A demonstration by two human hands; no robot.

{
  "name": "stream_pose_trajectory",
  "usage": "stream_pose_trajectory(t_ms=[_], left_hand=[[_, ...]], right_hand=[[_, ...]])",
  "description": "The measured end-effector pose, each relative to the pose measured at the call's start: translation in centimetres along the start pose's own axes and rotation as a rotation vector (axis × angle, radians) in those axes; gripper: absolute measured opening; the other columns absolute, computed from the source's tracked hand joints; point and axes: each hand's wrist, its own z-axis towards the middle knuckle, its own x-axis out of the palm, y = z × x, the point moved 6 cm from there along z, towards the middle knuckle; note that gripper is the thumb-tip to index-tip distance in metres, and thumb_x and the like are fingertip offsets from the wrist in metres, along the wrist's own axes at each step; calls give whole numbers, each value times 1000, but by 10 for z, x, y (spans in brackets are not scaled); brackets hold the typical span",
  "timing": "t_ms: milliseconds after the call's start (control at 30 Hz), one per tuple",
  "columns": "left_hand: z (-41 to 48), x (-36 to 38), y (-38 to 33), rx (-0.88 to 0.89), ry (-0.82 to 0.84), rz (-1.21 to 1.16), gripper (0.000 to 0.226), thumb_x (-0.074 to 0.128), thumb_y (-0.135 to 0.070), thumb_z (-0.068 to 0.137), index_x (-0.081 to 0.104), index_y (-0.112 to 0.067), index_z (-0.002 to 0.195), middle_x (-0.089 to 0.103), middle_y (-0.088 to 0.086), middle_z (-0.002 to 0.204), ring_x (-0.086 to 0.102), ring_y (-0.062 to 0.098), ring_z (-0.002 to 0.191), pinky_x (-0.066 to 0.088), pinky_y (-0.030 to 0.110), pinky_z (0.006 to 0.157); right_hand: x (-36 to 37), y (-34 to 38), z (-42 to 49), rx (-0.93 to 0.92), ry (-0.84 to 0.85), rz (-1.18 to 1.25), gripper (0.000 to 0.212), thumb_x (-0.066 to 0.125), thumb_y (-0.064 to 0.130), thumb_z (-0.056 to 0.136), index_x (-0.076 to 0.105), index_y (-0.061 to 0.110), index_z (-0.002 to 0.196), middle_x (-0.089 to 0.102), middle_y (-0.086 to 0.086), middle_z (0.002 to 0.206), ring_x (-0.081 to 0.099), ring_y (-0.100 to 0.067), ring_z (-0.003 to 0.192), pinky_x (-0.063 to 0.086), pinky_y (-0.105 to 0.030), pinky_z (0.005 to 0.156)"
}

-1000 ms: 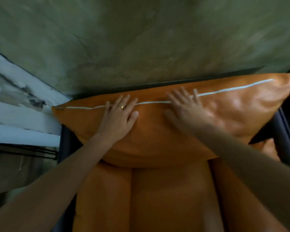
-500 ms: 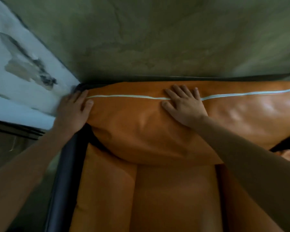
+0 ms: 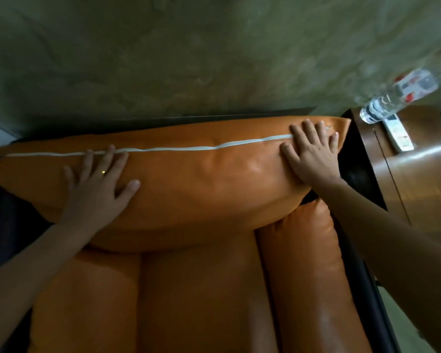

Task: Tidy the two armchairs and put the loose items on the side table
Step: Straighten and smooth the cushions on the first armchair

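An orange back cushion (image 3: pixel 201 184) with a white zip line lies across the back of the armchair, above the orange seat cushion (image 3: pixel 196 301). My left hand (image 3: pixel 97 187) presses flat on the cushion's left part, fingers spread, a ring on one finger. My right hand (image 3: pixel 313 151) presses flat on its right end near the corner. An orange side cushion (image 3: pixel 308 263) runs along the chair's right arm. To the right stands the wooden side table (image 3: pixel 418 179) with a plastic water bottle (image 3: pixel 402 93) and a white remote (image 3: pixel 397 135) on it.
A grey-green wall (image 3: pixel 189 59) rises right behind the chair. The chair's dark frame (image 3: pixel 362 276) runs down the right side, with a narrow gap between it and the side table. A white surface shows at the far left edge.
My view swung right, bringing the side table into sight. My left hand moved from the cushion's left corner onto its face. My right hand slid along the zip to the right end.
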Motion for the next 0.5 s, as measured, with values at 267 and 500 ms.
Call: stream_pose_trajectory(t_ms=[267, 500], left_hand=[[-58, 1, -58, 85, -176, -84, 69, 27, -58, 100, 13, -25, 159, 16, 0, 166, 10, 22, 154, 9, 64, 119], [-63, 43, -111, 214, -255, -5, 57, 29, -42, 104, 22, -25, 157, 21, -2, 165, 16, 19, 153, 12, 59, 119]], right_hand=[[2, 31, -82, 72, -172, 271, 73, 25, 49, 99, 19, 5, 158, 6, -15, 168, 1, -32, 155, 1, -55, 124], [54, 193, -151, -612, -115, 180, 61, 30, 48, 105, 23, 19, 158, 11, 0, 168, -1, -21, 156, -5, -48, 124]])
